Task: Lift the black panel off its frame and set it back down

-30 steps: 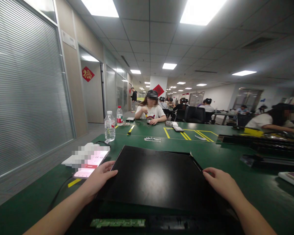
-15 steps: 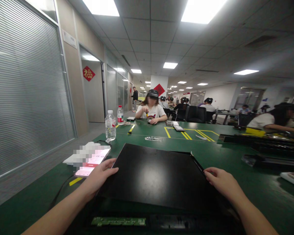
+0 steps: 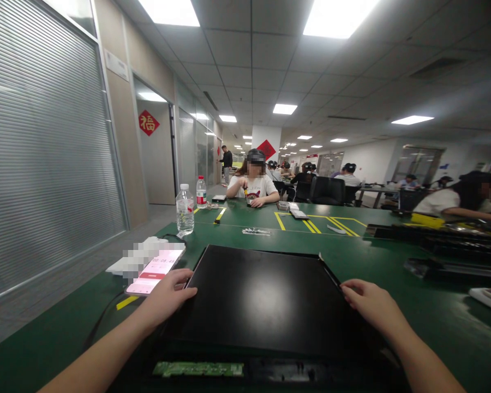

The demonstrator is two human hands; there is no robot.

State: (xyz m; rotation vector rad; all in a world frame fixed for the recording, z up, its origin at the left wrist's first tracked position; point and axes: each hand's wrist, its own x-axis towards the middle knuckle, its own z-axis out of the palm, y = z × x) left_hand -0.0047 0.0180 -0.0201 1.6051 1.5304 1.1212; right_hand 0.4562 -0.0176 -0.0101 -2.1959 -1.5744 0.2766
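A glossy black display panel point(image 3: 262, 305) lies within a thin black frame point(image 3: 331, 271) on the table in front of me. My left hand point(image 3: 175, 292) holds the panel's left edge, thumb on top and fingers round the side. At the right edge, my right hand point(image 3: 362, 295) pinches the frame's rim between thumb and fingers. Along the near side sits a green circuit board point(image 3: 198, 369), with a dark plastic strip point(image 3: 286, 371) beside it. The frame's underside is hidden.
Left of the panel lies a lit phone point(image 3: 157, 267) by a water bottle point(image 3: 185, 210). Small parts point(image 3: 256, 232) lie beyond the panel. Dark metal strips point(image 3: 445, 270) and a white device point(image 3: 489, 300) are at right. A co-worker point(image 3: 253, 183) sits opposite.
The panel's far edge has come down slightly, so the panel sits lower inside the frame. My left hand has moved down a little with it; my right hand is nearly still.
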